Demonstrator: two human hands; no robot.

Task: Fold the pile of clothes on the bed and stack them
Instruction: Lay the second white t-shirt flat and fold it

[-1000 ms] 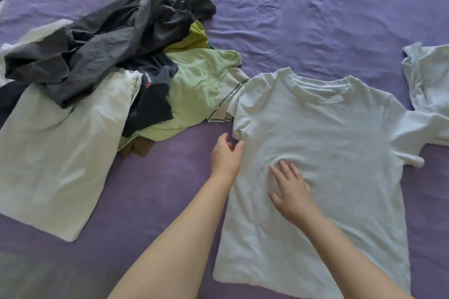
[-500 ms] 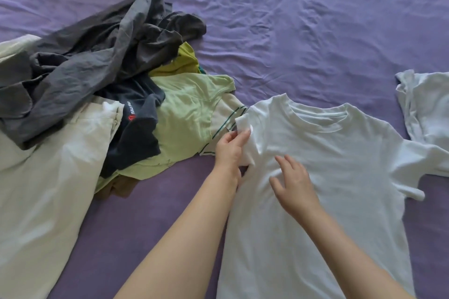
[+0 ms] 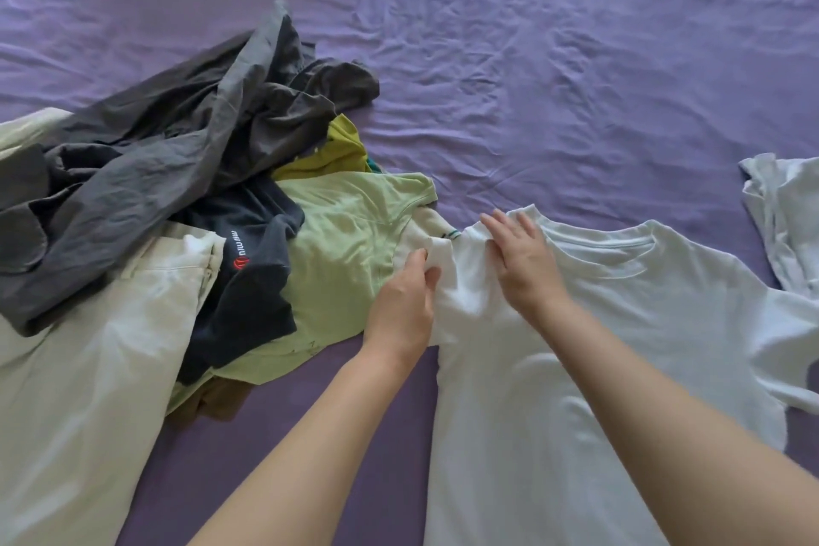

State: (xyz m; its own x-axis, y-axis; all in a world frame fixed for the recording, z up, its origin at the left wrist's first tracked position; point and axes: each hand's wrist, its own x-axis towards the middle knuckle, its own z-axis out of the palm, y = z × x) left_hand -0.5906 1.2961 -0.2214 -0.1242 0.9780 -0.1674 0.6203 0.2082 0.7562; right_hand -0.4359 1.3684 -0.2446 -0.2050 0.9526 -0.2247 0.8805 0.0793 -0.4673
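Progress: early. One white T-shirt (image 3: 598, 368) lies spread flat, front up, on the purple bed (image 3: 554, 58) — first fold only just starting. Left hand (image 3: 405, 301) pinches the bunched left sleeve (image 3: 436, 255) of that shirt between thumb and fingers. Right hand (image 3: 523, 257) lies flat, fingers straight, pressing the shirt at the shoulder beside the collar; it grips nothing.

Unfolded pile (image 3: 199, 199) sits just left of the shirt, touching it at the sleeve: grey garment (image 3: 146, 164) on top, dark navy item with a red logo (image 3: 248, 279), light green top (image 3: 345, 253), mustard piece (image 3: 341, 146), a large cream garment (image 3: 84, 368) nearest — all crumpled or loose.

A second white garment (image 3: 784, 217) at the right edge, cut off by the frame — folded or not, cannot tell.

No finished stack visible. Judgement: nearly all of the task remains.
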